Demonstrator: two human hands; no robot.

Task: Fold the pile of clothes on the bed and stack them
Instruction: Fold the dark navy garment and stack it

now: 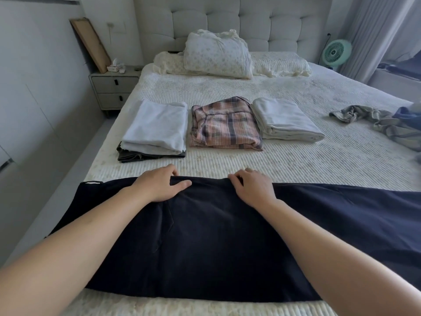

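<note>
A dark navy garment [216, 242] lies spread flat across the near part of the bed. My left hand [159, 183] grips its far edge, thumb on top and fingers curled over the fold. My right hand [252, 187] grips the same edge a little to the right. Beyond them lie three folded piles: white cloth on a dark item [155, 128], a pink plaid garment [224, 125], and a white folded piece [284, 120]. Unfolded grey and blue clothes [382, 124] lie crumpled at the right edge.
The bed [319, 156] has a cream ribbed cover, with pillows and a bundled duvet [216, 55] at the headboard. A nightstand [114, 87] stands at the left, a green fan [337, 53] at the right.
</note>
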